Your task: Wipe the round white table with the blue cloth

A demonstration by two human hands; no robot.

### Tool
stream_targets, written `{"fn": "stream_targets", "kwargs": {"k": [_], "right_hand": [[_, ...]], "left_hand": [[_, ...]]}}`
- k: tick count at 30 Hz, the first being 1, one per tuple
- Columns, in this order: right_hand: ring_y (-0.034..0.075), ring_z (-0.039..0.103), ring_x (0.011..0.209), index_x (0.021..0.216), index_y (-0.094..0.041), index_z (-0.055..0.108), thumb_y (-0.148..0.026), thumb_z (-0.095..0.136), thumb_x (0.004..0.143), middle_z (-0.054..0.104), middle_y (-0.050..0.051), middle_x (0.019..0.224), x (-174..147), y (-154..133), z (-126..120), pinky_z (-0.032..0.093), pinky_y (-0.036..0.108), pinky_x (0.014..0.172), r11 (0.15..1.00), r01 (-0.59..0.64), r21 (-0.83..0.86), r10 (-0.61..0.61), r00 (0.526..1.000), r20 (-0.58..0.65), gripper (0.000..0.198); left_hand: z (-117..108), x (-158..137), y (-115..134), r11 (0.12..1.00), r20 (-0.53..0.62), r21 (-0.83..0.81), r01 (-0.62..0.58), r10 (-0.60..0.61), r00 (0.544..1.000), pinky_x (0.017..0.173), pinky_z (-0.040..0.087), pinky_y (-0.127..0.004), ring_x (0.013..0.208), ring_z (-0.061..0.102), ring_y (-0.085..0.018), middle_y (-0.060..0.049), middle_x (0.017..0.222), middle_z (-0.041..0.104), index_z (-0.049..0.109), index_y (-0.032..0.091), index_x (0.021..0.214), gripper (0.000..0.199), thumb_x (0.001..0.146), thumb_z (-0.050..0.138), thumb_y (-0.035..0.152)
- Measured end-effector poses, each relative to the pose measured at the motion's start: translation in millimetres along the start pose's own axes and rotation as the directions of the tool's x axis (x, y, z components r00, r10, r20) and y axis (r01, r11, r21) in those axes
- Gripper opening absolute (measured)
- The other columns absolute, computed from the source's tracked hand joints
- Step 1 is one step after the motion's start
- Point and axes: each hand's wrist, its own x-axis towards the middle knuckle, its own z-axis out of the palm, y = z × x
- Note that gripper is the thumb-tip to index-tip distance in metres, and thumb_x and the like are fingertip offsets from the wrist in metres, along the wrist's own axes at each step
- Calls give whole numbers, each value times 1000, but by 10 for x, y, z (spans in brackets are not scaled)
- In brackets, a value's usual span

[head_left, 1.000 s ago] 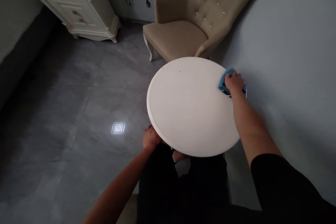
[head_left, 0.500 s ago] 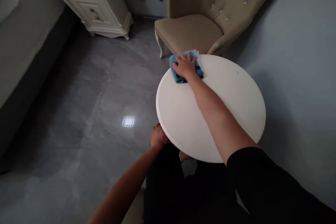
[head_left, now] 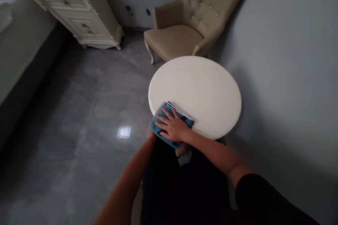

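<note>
My right hand (head_left: 171, 126) lies flat with fingers spread on a folded blue towel (head_left: 158, 132) with dark patches and a white edge. It presses the towel at the near left rim of a round white table (head_left: 206, 91), and part of the towel hangs past that rim. Just below the rim is my left hand (head_left: 150, 133), mostly covered by the towel. Its fingers are hidden, so I cannot see what they touch.
A tan buttoned armchair (head_left: 174, 40) stands close behind the table. Farther left is a cream cabinet (head_left: 105, 17) with drawers, beside a bed (head_left: 29, 31). A grey wall (head_left: 285, 59) runs along the right. Several small specks lie on the tabletop's far part.
My right hand has drawn the towel from the table's far left edge toward me, to the near left rim. The towel now covers most of my left hand. The view has shifted slightly.
</note>
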Motion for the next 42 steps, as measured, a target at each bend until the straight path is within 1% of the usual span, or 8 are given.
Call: {"fn": "stream_targets", "kwargs": {"k": [6,12,18,25,28,35,39,42], "right_hand": [[31,30,179,177,-71,35,-74,47,108,43,-25,182,-1545,412,-25,45,65,142,954,-279,-107,282,959,17,71],[48,28,181,184,-31,51,-52,41,114,40,7,192,-2064,1599,-189,28,82,143,661,-737,-142,733,675,-89,75],[45,46,171,181,-8,46,-47,42,114,43,28,187,-1584,3174,-491,42,65,138,450,-891,-49,867,450,-213,77],[50,60,152,179,-16,51,-53,36,119,57,32,173,35,4216,-830,46,72,126,249,-966,67,962,239,-128,72],[51,53,158,178,-20,55,-54,33,121,55,29,176,931,4269,-821,36,80,129,316,-947,54,941,305,-148,70],[51,36,170,170,-22,66,-52,38,120,53,15,184,2716,3237,-497,16,89,137,782,-622,27,619,773,-137,64],[47,40,168,156,-21,78,-48,47,120,65,9,174,3022,2115,-343,13,83,142,933,-359,35,361,931,-63,55],[41,40,169,151,-20,81,-47,55,118,71,2,169,2772,1292,-238,10,73,146,987,-154,33,155,988,-7,50]], "left_hand": [[-7,7,102,997,70,-14,78,-77,995,116,58,-42,143,74,-37,-23,144,82,83,14,142,43,114,54,28],[-5,36,105,992,70,-49,113,-109,992,115,59,-45,140,75,-39,-24,140,83,85,15,139,43,112,55,28],[-15,64,61,997,75,-40,68,-65,995,115,60,-45,136,75,-38,-22,136,83,88,16,133,40,113,55,26],[45,134,-50,996,93,-86,1,7,996,121,54,-46,140,71,-36,-20,141,82,85,16,138,36,112,62,25],[76,160,-97,995,95,-95,15,-6,995,121,53,-45,140,71,-35,-18,143,82,85,19,139,37,114,59,27],[125,203,-141,994,116,-113,7,6,993,120,52,-45,142,69,-37,-20,144,81,87,19,135,35,112,62,30],[162,203,-130,993,97,-114,42,-31,995,120,53,-45,141,70,-37,-20,143,81,85,19,138,37,111,63,30],[183,198,-108,994,91,-95,50,-42,995,121,54,-44,142,71,-36,-19,141,82,86,18,137,37,112,60,28]]}}
